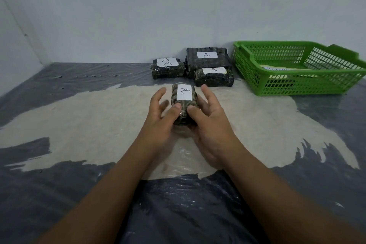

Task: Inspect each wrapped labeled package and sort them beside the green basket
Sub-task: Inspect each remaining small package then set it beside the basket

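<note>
— From the head view, where's the package being checked?

— The wrapped package [183, 114] sits left of the green basket [297, 87] and nearer the person. The left hand [159, 117] and right hand [213, 123] clamp it between them, each with a thumb on top. I think that keeps its white label [184, 92], marked A, facing up for reading.

— And the rest?

— Three lie just left of the basket: the large package [207, 62], the small package [213, 81] against its front, and the two-label package [168, 71] further left. All show A, so that's probably the sorted group, and this one likely joins it.
</note>
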`<state>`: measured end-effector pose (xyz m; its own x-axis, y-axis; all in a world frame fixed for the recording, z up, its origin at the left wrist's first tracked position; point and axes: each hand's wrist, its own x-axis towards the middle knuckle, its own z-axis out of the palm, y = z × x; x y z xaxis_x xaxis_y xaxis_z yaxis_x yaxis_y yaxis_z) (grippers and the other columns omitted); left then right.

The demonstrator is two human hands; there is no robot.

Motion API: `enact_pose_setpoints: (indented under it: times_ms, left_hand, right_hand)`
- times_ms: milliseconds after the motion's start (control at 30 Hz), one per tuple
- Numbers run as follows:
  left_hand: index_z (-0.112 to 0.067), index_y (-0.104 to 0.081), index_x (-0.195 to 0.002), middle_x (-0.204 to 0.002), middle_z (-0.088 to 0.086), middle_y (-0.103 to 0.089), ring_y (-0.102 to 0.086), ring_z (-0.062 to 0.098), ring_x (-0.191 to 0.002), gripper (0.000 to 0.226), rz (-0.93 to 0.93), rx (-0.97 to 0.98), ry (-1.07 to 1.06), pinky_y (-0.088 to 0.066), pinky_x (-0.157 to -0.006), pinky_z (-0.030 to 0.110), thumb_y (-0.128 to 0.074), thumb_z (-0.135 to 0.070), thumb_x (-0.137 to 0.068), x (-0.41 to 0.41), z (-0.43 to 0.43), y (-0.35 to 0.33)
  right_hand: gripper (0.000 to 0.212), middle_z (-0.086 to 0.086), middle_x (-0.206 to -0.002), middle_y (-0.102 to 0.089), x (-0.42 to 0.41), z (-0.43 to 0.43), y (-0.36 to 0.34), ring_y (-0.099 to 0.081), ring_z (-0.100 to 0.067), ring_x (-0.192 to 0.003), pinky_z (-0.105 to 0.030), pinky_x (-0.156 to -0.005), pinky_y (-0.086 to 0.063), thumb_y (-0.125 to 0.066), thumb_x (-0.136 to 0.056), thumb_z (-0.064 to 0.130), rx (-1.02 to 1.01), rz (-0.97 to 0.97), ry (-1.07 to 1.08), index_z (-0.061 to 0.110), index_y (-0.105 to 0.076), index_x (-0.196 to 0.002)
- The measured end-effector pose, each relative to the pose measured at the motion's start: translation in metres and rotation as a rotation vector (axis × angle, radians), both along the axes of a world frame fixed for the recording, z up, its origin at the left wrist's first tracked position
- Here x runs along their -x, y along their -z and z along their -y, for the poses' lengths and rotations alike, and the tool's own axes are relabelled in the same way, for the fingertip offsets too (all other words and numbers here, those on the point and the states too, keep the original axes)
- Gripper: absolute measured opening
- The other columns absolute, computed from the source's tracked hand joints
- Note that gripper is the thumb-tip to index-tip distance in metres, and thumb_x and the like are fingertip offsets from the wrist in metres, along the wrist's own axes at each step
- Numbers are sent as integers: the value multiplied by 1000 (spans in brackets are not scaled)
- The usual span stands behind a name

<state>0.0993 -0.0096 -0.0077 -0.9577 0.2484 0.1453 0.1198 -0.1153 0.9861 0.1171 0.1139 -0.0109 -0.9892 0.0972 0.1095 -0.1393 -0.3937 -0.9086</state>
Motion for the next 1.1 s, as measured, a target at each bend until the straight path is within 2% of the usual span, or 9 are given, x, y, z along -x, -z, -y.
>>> enact_pose_setpoints:
  times_ms: [33, 100, 200, 333, 533, 733, 867, 1000, 1100]
  left_hand:
    - [-43, -35, -138, -127, -1, -60, -64, 15, -110, 47, 46, -22, 13, -50, -98, 42, -52, -29, -96, 0, 0, -1]
    - [-38, -32, -142, -113, -3, -67, -67, 15, -104, 48, 31, -7, 5, -51, -96, 41, -47, -23, -99, -1, 0, -3]
    - [-33, -33, -142, -112, -3, -68, -68, 8, -100, 51, -22, 23, -58, -51, -97, 39, -46, -12, -98, 1, 1, -5]
    - [-32, -38, -139, -114, -3, -68, -67, 10, -101, 53, -19, 24, -55, -52, -95, 40, -48, -4, -96, 0, 3, -6]
    - [-28, -45, -133, -109, 6, -71, -68, 20, -101, 41, -10, -3, -96, -54, -92, 44, -53, -15, -95, 3, 5, -6]
    - [-28, -47, -125, -101, 7, -72, -71, 21, -91, 37, 72, -71, -49, -57, -73, 35, -59, -21, -91, 4, 5, -5]
    - [-23, -52, -124, -107, 4, -72, -70, 21, -98, 55, 56, -46, -68, -55, -87, 45, -58, -47, -76, 6, 7, -6]
    - [-20, -54, -120, -104, -3, -71, -70, 12, -94, 39, -13, 35, -31, -57, -84, 33, -56, -36, -85, 1, 5, -6]
    - [-19, -57, -118, -101, -2, -71, -69, 15, -91, 29, 2, 12, -37, -56, -75, 32, -48, -35, -95, 0, 4, -7]
  right_hand:
    - [78, 2, -154, -36, 0, -1, 2, -50, -23, -131, -50, -105, -46, -62, -82, 16, -20, 14, 6, 36, -28, -149]
    - [82, 0, -158, -30, 1, -2, 2, -49, -26, -132, -51, -105, -46, -64, -84, 16, -5, 42, -24, 35, -23, -152]
    - [50, -15, -130, -63, -1, -1, -6, -62, -29, -117, -48, -104, -47, -56, -96, 9, 101, 31, -147, 16, -42, -143]
    - [43, -15, -114, -71, -1, -1, -5, -68, -31, -107, -43, -92, -54, -51, -98, 4, 65, 7, -109, 19, -47, -138]
    - [34, -11, -114, -72, -2, -1, -4, -70, -24, -102, -41, -90, -56, -57, -95, 6, -26, 1, -96, 28, -55, -121]
    - [31, -15, -117, -65, -5, -2, -6, -71, -34, -95, -59, -78, -58, -64, -92, 17, -123, 19, -4, 19, -53, -120]
    - [28, -14, -113, -64, -9, -4, -9, -72, -34, -88, -60, -70, -58, -65, -91, 19, -203, 1, -68, 23, -58, -118]
    - [42, -16, -104, -64, -8, -5, -11, -68, -28, -77, -60, -68, -55, -67, -80, 43, -176, 35, -62, 20, -54, -112]
    - [41, -19, -114, -61, -5, -3, -8, -68, -28, -85, -51, -69, -58, -68, -86, 38, -222, 24, -15, 24, -55, -122]
